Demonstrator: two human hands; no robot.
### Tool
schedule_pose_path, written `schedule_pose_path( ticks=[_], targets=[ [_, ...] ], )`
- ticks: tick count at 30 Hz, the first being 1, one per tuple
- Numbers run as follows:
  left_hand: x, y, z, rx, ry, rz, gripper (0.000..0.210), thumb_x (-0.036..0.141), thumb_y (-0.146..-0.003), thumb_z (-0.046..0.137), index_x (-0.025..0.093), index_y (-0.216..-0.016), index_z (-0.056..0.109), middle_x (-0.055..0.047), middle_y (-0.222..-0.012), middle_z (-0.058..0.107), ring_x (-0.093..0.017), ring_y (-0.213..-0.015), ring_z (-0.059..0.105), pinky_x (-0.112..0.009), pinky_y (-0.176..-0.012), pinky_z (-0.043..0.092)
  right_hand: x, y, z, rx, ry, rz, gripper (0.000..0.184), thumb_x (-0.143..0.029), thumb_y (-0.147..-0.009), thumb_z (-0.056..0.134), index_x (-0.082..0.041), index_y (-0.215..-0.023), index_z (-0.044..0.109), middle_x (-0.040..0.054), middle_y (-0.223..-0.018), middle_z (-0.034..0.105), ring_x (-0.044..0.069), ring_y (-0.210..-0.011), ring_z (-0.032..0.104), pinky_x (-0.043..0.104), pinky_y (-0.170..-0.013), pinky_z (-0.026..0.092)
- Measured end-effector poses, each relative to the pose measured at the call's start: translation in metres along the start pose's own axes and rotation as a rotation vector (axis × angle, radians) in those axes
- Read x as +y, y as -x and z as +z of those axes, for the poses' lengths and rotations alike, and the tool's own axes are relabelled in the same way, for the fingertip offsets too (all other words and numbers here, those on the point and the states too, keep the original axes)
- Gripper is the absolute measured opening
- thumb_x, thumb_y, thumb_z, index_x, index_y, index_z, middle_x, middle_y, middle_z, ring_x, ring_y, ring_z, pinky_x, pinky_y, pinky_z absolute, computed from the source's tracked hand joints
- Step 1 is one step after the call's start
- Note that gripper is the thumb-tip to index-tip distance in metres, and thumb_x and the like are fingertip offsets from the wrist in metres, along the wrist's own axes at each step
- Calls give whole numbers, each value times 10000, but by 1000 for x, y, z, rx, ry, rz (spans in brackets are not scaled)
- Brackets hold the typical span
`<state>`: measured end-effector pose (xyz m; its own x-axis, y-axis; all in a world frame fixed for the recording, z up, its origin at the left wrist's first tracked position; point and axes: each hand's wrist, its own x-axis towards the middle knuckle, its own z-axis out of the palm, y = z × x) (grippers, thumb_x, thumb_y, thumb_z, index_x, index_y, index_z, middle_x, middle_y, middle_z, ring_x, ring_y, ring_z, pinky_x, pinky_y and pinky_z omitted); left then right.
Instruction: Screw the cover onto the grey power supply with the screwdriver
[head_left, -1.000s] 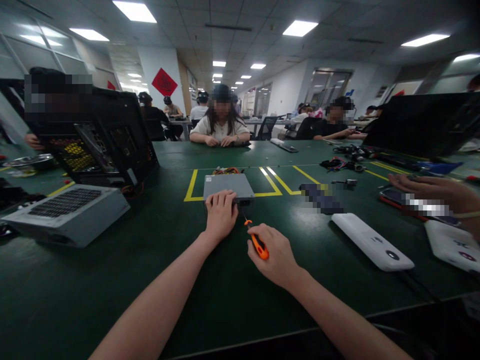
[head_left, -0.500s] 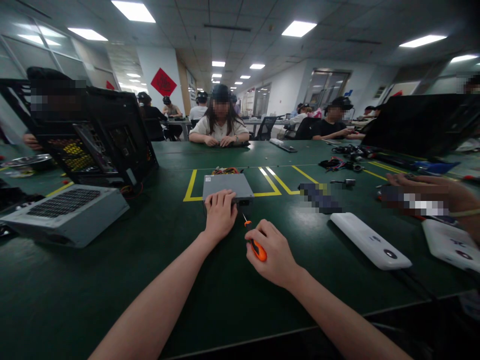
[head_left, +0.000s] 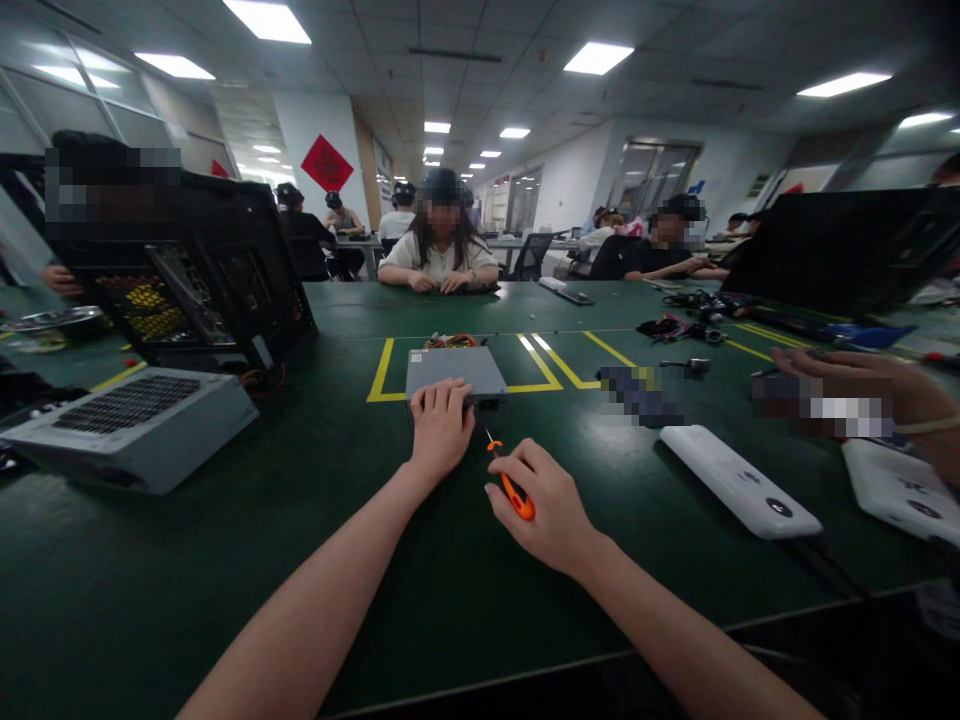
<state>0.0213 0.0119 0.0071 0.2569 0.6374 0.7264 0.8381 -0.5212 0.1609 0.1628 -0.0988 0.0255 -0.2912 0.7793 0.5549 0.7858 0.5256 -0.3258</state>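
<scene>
A grey computer power supply [head_left: 456, 368] lies on the green table in front of me, a bundle of coloured wires [head_left: 450, 341] showing at its far side. My left hand [head_left: 441, 420] grips its near edge, fingers bent over the top; the thumb is hidden. In my right hand [head_left: 541, 500] is a screwdriver with an orange and black handle [head_left: 517, 497]. Its thin shaft points up and left at the near face of the power supply, close to the socket. Whether the tip touches a screw is too small to tell.
On the left stand an open black computer case [head_left: 202, 280] and a larger power supply [head_left: 135, 430]. To the right lie a white power bank [head_left: 739, 480], a blurred dark object [head_left: 641, 397] and cables [head_left: 686, 325]. Another person's hand [head_left: 862, 375] is at far right.
My right thumb has lifted away from the screwdriver handle, and the handle has turned slightly in my fingers. The left hand and the power supply stay put.
</scene>
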Motion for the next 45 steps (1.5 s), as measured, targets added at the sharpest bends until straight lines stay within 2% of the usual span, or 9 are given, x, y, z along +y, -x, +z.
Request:
schedule_pose_path(
  ticks=[4, 11, 17, 23, 26, 30, 37, 42, 45],
  targets=[
    [-1, 0, 1, 5, 4, -1, 265, 208, -821, 455, 208, -1083, 495, -83, -1188, 534, -229, -1131, 436, -420, -965, 247, 0, 1, 1, -8, -66, 138, 279, -321, -839, 435, -155, -1063, 434, 36, -795, 552, 133, -613, 521, 287, -597, 423],
    [0, 0, 0, 14, 6, -1, 262, 211, -819, 466, 204, -1080, 492, -72, -1181, 536, -218, -1125, 435, -406, -964, 250, 0, 0, 0, 15, 4, -45, 137, -232, -762, 503, -181, -882, 547, 48, -807, 517, 160, -723, 512, 299, -660, 420],
    [0, 0, 0, 14, 4, 6, 263, 204, -815, 473, 201, -1078, 489, -68, -1178, 538, -217, -1125, 435, -407, -959, 250, 1, 1, 2, 37, -54, 112, 247, -305, -827, 448, -160, -1026, 455, 23, -752, 547, 133, -611, 517, 280, -598, 422],
    [0, 0, 1, 17, 1, 4, 261, 210, -821, 462, 204, -1080, 491, -72, -1185, 535, -221, -1126, 434, -412, -962, 248, 2, 1, 1, 59, 34, -25, 139, -219, -762, 490, -175, -884, 540, 51, -816, 523, 170, -739, 516, 313, -678, 416],
    [0, 0, 2, 19, -1, 0, 265, 206, -817, 466, 206, -1081, 491, -75, -1187, 536, -226, -1121, 437, -419, -965, 242, 1, 0, -1, 67, 12, 5, 187, -275, -813, 453, -170, -940, 540, 57, -817, 531, 172, -744, 524, 311, -673, 416],
    [-1, 0, 3, 19, -1, 7, 267, 205, -812, 472, 204, -1078, 492, -77, -1184, 536, -226, -1122, 436, -416, -965, 243, 1, 2, 0, 38, -40, 133, 255, -312, -840, 427, -147, -1032, 461, 16, -717, 551, 136, -591, 516, 284, -595, 407],
    [0, 0, 1, 24, -7, 6, 267, 214, -821, 461, 206, -1087, 491, -81, -1175, 538, -231, -1119, 437, -419, -959, 250, 2, 1, 0, 70, 83, -14, 144, -224, -768, 491, -174, -873, 577, 47, -791, 527, 159, -710, 508, 300, -660, 394],
    [0, 0, 1, 18, 0, 6, 265, 200, -815, 464, 204, -1078, 493, -79, -1175, 540, -227, -1116, 441, -419, -962, 247, 0, 1, 0, 57, 17, 76, 243, -307, -833, 441, -151, -1008, 507, 40, -785, 568, 143, -649, 520, 292, -633, 404],
    [0, 0, 0, 12, 5, 4, 267, 199, -815, 458, 206, -1079, 493, -81, -1178, 538, -228, -1126, 436, -420, -965, 248, 1, 2, 1, 36, 23, 57, 207, -271, -813, 463, -151, -976, 509, 34, -767, 570, 137, -624, 505, 289, -623, 396]
  ],
)
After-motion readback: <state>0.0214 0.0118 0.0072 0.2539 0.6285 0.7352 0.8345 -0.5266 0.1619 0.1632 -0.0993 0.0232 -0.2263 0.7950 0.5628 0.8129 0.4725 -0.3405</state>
